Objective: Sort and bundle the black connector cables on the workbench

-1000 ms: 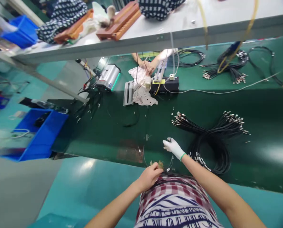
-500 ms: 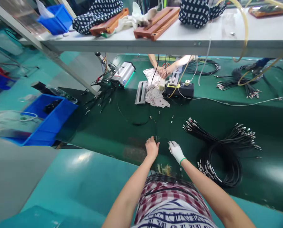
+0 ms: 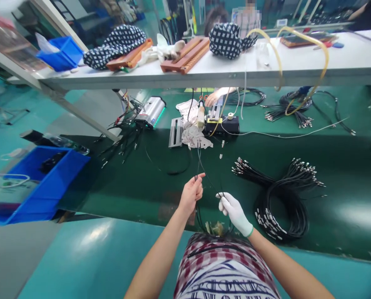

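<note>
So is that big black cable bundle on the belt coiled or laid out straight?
Coiled: the cable bundle loops round on the green belt, its ends fanned out.

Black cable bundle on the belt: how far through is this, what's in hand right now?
Looks done: a big coiled bundle of black cables with metal ends lies on the green belt. In hand: the bare left hand pinches a thin black cable, the gloved right hand grips it lower down. Left: loose cables by the silver device, small connectors mid-belt.

text: none legible | labels: none legible | numbers: none legible
</note>
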`<state>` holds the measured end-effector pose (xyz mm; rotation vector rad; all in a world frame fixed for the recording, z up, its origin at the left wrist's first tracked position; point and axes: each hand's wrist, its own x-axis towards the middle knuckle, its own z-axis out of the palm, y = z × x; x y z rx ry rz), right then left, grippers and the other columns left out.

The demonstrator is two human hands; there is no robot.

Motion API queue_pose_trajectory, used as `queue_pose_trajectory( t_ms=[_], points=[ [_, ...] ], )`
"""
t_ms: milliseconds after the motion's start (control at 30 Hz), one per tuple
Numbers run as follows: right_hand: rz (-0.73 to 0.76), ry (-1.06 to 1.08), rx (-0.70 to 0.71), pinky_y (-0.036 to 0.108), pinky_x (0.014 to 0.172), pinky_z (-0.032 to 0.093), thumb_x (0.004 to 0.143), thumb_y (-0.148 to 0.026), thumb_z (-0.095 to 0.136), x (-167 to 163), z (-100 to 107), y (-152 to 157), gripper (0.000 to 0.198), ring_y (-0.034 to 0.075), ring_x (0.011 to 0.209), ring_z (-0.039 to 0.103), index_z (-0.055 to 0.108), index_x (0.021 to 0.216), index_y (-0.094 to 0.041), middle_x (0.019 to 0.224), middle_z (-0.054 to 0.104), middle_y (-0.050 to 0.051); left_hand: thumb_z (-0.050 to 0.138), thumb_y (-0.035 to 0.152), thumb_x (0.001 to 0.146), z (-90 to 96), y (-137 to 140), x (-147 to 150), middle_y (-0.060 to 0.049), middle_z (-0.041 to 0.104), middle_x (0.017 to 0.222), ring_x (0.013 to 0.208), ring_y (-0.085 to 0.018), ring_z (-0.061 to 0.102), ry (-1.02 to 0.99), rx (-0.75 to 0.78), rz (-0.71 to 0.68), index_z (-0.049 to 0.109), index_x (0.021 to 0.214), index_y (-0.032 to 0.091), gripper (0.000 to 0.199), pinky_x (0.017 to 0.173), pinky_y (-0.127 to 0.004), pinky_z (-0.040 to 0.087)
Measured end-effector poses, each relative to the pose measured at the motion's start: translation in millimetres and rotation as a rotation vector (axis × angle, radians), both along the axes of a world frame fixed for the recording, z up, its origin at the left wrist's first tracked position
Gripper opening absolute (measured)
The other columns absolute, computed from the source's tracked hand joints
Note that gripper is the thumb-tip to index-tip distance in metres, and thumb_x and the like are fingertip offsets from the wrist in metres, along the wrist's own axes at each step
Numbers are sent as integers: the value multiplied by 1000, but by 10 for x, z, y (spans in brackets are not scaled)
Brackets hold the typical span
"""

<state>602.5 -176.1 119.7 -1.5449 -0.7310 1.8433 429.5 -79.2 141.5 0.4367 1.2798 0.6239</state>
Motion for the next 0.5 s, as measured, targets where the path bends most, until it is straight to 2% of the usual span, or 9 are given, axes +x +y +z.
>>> queue_pose_trajectory(
  t_ms=[100,200,333,400,500],
  points=[
    [27,15,65,23,52,35,99,-46,43,44,252,85,39,8,53,43,57,116,-14,69,55,-1,71,49,79,344,119,92,12,20,52,42,-2,16,-163,47,60,60,122,9,59,40,-18,12],
    [75,28,128,23,52,37,100,-45,43,84,454,177,37,8,53,47,58,116,-15,70,59,0,73,44,79,580,216,132,11,22,52,43,-1,18,-167,100,46,67,113,8,49,41,-18,12],
    [193,62,232,24,57,44,102,-41,39,116,613,252,36,10,58,55,58,120,-16,74,64,1,74,43,78,742,297,184,9,22,55,47,-2,17,-157,140,-32,71,108,10,44,45,-19,10],
    [277,51,284,26,63,48,103,-39,36,161,662,306,36,11,62,58,58,122,-17,76,66,2,72,44,80,792,314,215,8,23,54,47,-2,18,-132,162,-68,73,99,10,39,46,-20,11],
    [345,-103,411,31,83,49,99,-36,45,286,789,515,29,15,88,63,61,117,-19,97,68,5,70,47,81,870,319,260,7,25,51,47,-2,20,-67,206,-140,74,86,8,39,47,-21,10]
  ],
)
